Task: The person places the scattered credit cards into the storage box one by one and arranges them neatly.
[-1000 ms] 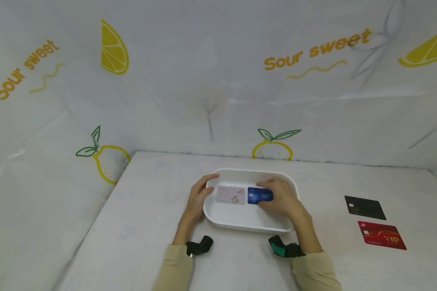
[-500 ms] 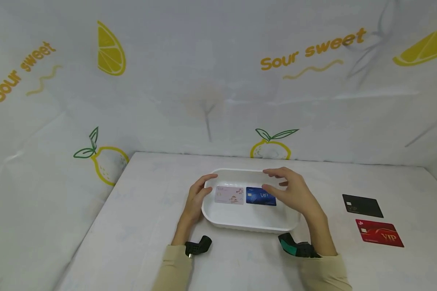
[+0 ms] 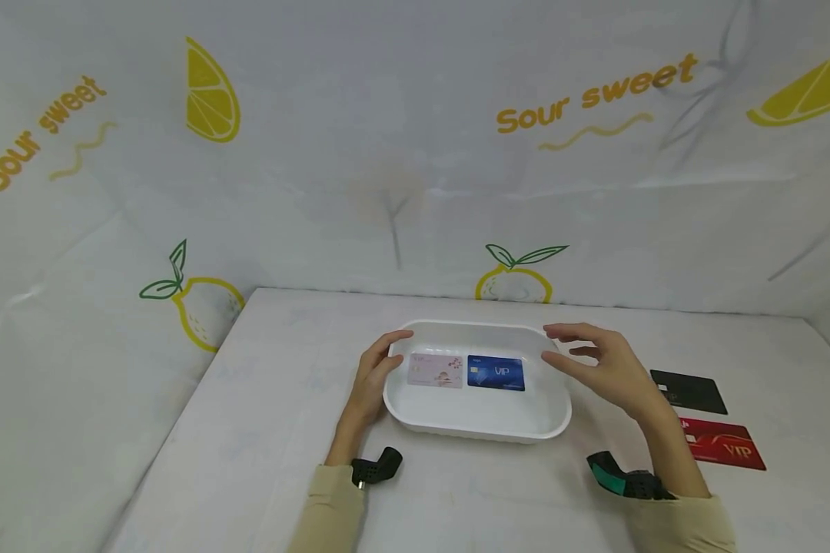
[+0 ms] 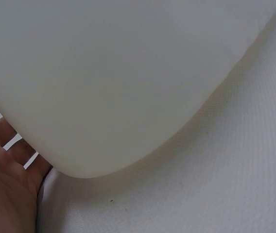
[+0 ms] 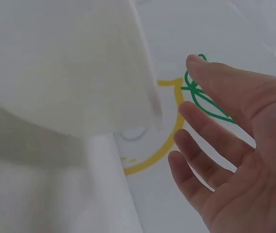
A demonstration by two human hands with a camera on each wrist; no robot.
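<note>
A white tray (image 3: 477, 418) lies on the table, with a pink card (image 3: 434, 370) and a blue VIP card (image 3: 496, 373) side by side on its floor. My left hand (image 3: 372, 378) holds the tray's left end, thumb and forefinger at the rim. In the left wrist view, its fingers (image 4: 19, 150) lie along the tray's outer wall. My right hand (image 3: 605, 365) hovers by the tray's right end, holding nothing, fingers spread apart from the thumb. The right wrist view shows this hand's loosely bent fingers (image 5: 196, 170) beside the tray wall (image 5: 70, 68).
Right of the tray, a black card (image 3: 695, 392) and a red VIP card (image 3: 726, 443) lie on the white table (image 3: 263, 430), both partly behind the right forearm. A white sheet (image 3: 332, 153) printed with lemons hangs behind the table. Each wrist wears a black camera mount (image 3: 380, 466).
My right hand has let go of the blue card, leaving it in the tray, then lifted and moved right past the rim. The left hand stays on the tray.
</note>
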